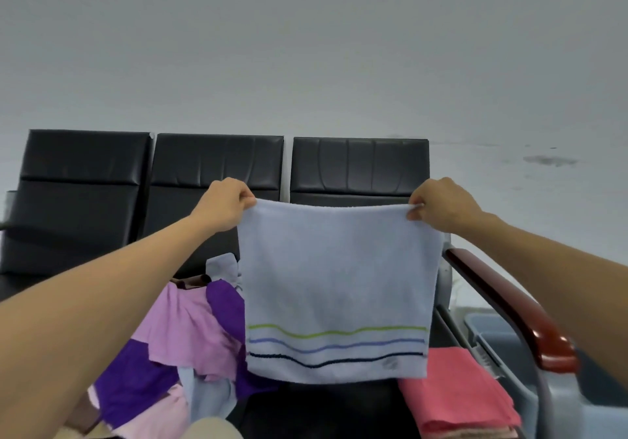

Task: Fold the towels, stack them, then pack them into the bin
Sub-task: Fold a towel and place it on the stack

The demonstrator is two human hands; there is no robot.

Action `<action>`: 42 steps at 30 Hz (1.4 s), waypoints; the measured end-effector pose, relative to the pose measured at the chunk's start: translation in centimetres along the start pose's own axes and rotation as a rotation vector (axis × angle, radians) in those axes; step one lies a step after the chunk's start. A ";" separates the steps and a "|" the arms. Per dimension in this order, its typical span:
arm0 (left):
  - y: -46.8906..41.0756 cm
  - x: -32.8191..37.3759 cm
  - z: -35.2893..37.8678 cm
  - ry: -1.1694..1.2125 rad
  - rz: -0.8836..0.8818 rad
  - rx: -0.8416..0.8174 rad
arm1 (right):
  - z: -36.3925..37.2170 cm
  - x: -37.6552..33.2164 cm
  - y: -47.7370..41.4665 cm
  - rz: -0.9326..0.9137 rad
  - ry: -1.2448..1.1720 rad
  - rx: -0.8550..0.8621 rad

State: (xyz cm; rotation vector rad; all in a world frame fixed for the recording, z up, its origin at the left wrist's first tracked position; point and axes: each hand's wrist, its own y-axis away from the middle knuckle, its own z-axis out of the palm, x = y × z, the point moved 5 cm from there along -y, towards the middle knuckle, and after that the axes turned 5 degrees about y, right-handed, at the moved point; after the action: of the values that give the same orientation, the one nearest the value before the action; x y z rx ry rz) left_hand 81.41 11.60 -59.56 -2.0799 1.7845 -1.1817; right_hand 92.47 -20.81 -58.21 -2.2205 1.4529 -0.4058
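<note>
Early yet | unfolded pile (176, 347) heaped on the seat at left | left hand (226, 205), right hand (441, 205), each grip pinching a top corner of the pale blue towel (336, 289), hanging open | red folded towel (455, 391) down | bin (489, 330) beside the armrest, seemingly unpacked.

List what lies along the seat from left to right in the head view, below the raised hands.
Pile of unfolded purple and pink towels → light blue striped towel, held up by the left hand and right hand → folded coral towel → dark red armrest → grey bin.
</note>
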 end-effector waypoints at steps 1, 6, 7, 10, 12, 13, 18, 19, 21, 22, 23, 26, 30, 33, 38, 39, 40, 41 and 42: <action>-0.1 0.2 -0.2 -0.016 0.029 -0.010 | -0.3 0.1 0.0 0.005 0.024 0.027; -0.1 0.5 0.0 -0.145 0.120 -0.241 | -0.9 0.6 0.3 -0.057 0.250 0.088; 0.0 0.5 0.1 -0.165 0.124 -0.265 | -0.9 0.7 0.3 -0.079 0.296 0.093; 0.2 0.9 0.5 -0.211 0.130 -0.305 | -0.6 1.1 0.5 -0.098 0.331 0.096; 0.3 1.1 0.8 -0.229 0.132 -0.305 | -0.3 1.3 0.6 -0.090 0.309 0.072; 0.3 1.2 0.8 -0.235 0.135 -0.298 | -0.2 1.3 0.6 -0.086 0.297 0.055; 0.4 1.3 0.5 -0.309 0.161 -0.311 | 0.3 1.6 0.5 -0.090 0.154 -0.076; 0.4 1.2 0.3 -0.329 0.163 -0.330 | 0.2 1.5 0.5 -0.116 0.139 -0.130; 0.4 1.1 -0.3 -0.358 0.158 -0.376 | -0.3 1.2 0.8 -0.157 0.116 -0.275; 0.5 1.0 -0.7 -0.369 0.147 -0.408 | -0.9 1.1 1.1 -0.164 0.085 -0.344; 0.5 1.1 -1.3 -0.378 0.128 -0.447 | -1.4 1.1 1.3 -0.154 0.019 -0.404; 0.4 1.5 -3.2 -0.391 0.072 -0.533 | -2.7 1.5 1.6 -0.104 -0.251 -0.507; -0.1 1.4 -4.4 -0.326 0.017 -0.471 | -2.5 1.2 1.1 -0.111 -0.319 -0.501; 0.1 0.3 -3.2 -0.255 -0.041 -0.342 | -0.4 0.6 0.5 -0.139 -0.197 -0.435; 1.1 -4.5 4.0 -0.012 -0.227 -0.229 | 7.0 0.5 -0.1 -0.151 -0.023 -0.342; 1.4 -5.8 6.0 0.006 -0.243 -0.208 | 9.2 0.8 0.2 -0.147 -0.018 -0.336; 1.5 -6.9 7.4 0.018 -0.248 -0.171 | 10.7 0.9 0.4 -0.140 -0.023 -0.333; 2.1 -8.1 9.3 0.038 -0.261 -0.143 | 12.9 1.1 1.1 -0.132 -0.035 -0.348; 2.7 -9.0 10.6 0.064 -0.265 -0.102 | 14.3 1.1 1.7 -0.127 -0.046 -0.349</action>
State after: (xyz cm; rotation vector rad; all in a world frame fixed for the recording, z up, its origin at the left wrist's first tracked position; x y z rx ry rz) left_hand 86.36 15.02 -72.34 -2.4242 1.6664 -1.2571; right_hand 98.39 -19.38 -71.24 -2.5862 1.4529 -0.1473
